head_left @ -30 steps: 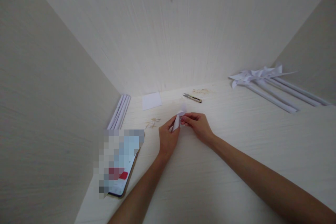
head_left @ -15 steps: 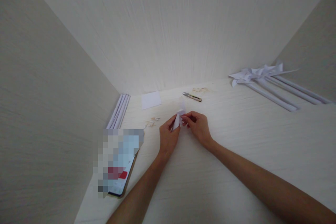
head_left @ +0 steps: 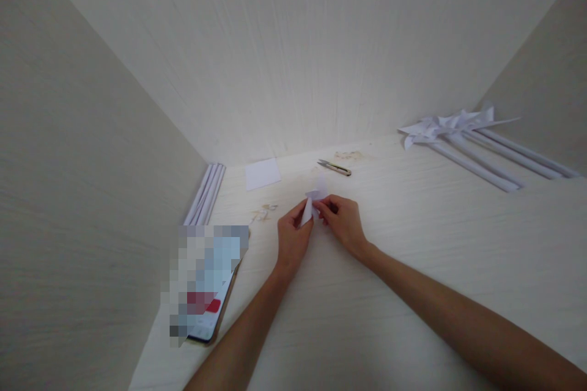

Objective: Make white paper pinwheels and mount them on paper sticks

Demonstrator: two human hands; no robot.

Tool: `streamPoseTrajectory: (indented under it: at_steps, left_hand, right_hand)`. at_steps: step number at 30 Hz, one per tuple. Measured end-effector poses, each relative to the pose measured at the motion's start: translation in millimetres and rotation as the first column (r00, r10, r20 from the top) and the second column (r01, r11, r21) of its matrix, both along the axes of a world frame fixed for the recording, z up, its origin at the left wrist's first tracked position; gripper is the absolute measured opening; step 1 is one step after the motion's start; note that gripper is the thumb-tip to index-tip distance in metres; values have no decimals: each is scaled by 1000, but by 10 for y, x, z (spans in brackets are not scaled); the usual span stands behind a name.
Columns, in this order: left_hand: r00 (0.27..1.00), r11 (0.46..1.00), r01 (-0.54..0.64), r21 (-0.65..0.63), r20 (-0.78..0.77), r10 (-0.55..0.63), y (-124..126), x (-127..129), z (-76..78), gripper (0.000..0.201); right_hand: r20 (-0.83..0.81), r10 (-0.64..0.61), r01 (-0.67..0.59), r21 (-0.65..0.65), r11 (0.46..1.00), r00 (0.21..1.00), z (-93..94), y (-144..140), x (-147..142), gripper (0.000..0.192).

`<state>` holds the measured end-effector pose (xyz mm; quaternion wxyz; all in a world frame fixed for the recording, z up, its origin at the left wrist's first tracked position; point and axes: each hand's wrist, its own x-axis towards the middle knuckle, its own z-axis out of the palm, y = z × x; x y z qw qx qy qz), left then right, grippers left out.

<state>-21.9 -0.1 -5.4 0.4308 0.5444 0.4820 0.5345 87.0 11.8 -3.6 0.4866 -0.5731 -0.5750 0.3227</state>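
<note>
both hands and the small folded white paper (head_left: pixel 308 210) have barely shifted since a second ago, staying near the middle of the pale table (head_left: pixel 413 269). left hand (head_left: pixel 292 239) and right hand (head_left: pixel 343 225) each pinch the paper between thumb and fingertips, just above the surface. thread snips (head_left: pixel 334 167) and a white paper square (head_left: pixel 262 173) lie beyond, a phone (head_left: pixel 206 293) to the left.
</note>
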Motion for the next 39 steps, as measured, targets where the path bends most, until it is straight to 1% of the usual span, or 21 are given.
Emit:
streamPoseTrajectory:
  at_steps: [4, 6, 10, 12, 14, 18, 20, 24, 27, 31, 35, 39]
  left_hand:
    - [999, 999, -34, -8, -28, 34, 0, 4, -22, 35]
    - [998, 999, -32, -2, -53, 32, 0, 5, -27, 36]
    - [992, 999, -32, 9, -119, 33, 0, -8, -24, 36]
    - [991, 1000, -27, 15, -129, 28, 4, -18, -27, 35]
    - [994, 1000, -7, 22, -112, 9, 10, -24, -37, 36]
    - [997, 1000, 7, 27, -83, -5, 14, -17, -39, 36]
    - [995, 1000, 0, 21, -96, 2, 4, -8, -16, 37]
    - [988, 999, -39, 6, -152, 40, -23, 2, 32, 38]
    - [989, 1000, -26, 3, -142, 26, -25, 0, 25, 38]
    - [993, 1000, 6, -7, -117, -6, -5, -2, -26, 39]
    - [994, 1000, 28, 10, -109, -27, 15, -7, -64, 38]
    - [992, 1000, 11, 11, -129, -10, 8, -9, -35, 39]
  right_hand:
    - [19, -8, 8, -15, 1000, 1000, 13, 1, 1, 23]
    - [26, -3, 4, -14, 1000, 1000, 19, 5, 1, 22]
    - [59, 51, -50, -9, 999, 997, 19, 19, 7, 23]
    - [82, 68, -70, 18, 997, 994, 7, 23, 13, 23]
    - [122, 58, -66, 64, 996, 991, -8, 20, 20, 20]
    - [285, 21, -76, 184, 980, 958, -35, 9, 31, 19]
    - [333, 23, -93, 194, 977, 943, -40, 10, 31, 20]
    - [322, 54, -106, 148, 983, 945, -28, 10, 27, 19]
    - [327, 36, -99, 179, 979, 944, -13, -3, 24, 18]
    - [328, -13, -62, 219, 974, 945, -4, -20, 20, 18]
    - [303, -25, -41, 208, 977, 953, -11, -14, 16, 17]
    - [332, -11, -59, 199, 978, 943, -30, 1, 17, 16]
